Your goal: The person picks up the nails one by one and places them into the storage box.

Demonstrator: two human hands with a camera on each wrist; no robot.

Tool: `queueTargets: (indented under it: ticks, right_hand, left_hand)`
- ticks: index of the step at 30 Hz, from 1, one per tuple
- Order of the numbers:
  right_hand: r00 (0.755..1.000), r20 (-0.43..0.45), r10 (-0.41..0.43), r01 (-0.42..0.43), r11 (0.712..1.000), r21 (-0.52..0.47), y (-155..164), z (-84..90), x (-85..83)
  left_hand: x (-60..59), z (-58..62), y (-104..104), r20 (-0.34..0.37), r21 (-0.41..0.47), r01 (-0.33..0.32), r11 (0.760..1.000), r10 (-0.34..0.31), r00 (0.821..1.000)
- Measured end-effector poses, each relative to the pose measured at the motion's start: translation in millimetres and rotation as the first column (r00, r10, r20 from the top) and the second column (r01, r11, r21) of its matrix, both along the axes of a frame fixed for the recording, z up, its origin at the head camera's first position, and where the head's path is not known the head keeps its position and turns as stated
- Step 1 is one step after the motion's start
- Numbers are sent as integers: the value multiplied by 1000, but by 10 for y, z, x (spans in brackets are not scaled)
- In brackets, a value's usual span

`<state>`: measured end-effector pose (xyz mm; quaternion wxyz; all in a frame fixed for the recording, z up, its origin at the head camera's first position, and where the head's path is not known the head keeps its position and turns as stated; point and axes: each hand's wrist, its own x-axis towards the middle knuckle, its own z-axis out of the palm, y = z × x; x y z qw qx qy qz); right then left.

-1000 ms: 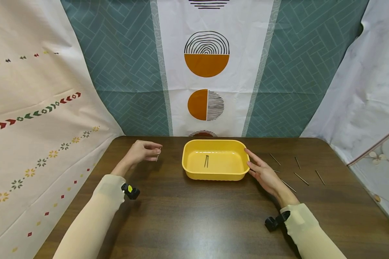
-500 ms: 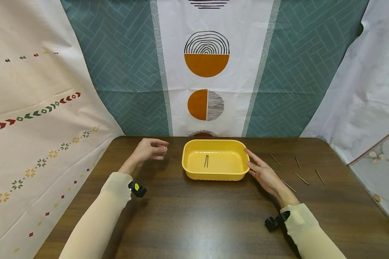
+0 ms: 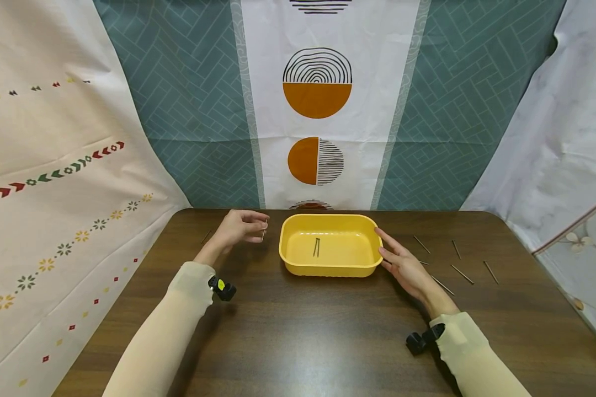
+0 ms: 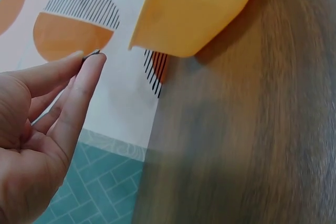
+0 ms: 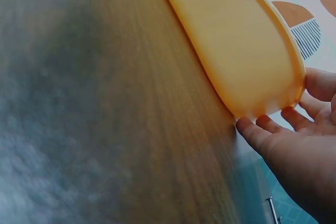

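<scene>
My left hand (image 3: 239,227), left of the yellow tray (image 3: 298,271), pinches a thin metal nail (image 3: 264,230) between thumb and fingertips. In the left wrist view only a short dark end of that nail (image 4: 91,55) pokes out past the fingertips. The fingertips of my right hand (image 3: 406,268) touch the outside of the tray's right end, near the rim. That hand (image 5: 299,140) has its fingers spread along the end wall in the right wrist view. Two nails (image 3: 316,247) lie side by side on the tray's floor.
Several loose nails (image 3: 462,274) lie scattered on the brown table (image 3: 298,331) to the right of my right hand. Another thin nail (image 3: 206,236) lies behind my left wrist. A patterned cloth (image 3: 189,110) hangs along the table's back edge.
My left hand has moved right toward the tray with the nail in its fingers, uncovering a nail on the table behind it. The right hand and tray have stayed put.
</scene>
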<state>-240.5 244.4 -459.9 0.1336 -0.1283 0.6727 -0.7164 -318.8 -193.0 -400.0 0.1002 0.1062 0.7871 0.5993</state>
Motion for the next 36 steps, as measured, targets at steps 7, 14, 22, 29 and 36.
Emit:
queueTargets:
  ticks: [7,14,22,29,36]
  right_hand:
    - [1000,0,-3,3,1000,-7,-4,4,6]
    - [1000,-7,2,-2,1000,-1,4,9,8]
    - [1000,4,-2,2,1000,-2,-1,8,0]
    - [1000,-7,-5,5,1000,5,1,18,6]
    - [1000,-11,2,-2,1000,3,-8,18,10]
  left_hand:
    - [-10,15,113,7,29,-1,1000,1,1000]
    - [-44,16,250,7,39,-5,999,5,1000]
    - [-62,44,425,23,51,7,999,-8,1000]
    - [-77,47,564,47,27,-22,999,20,999]
    - [-66,52,675,58,34,-42,999,40,998]
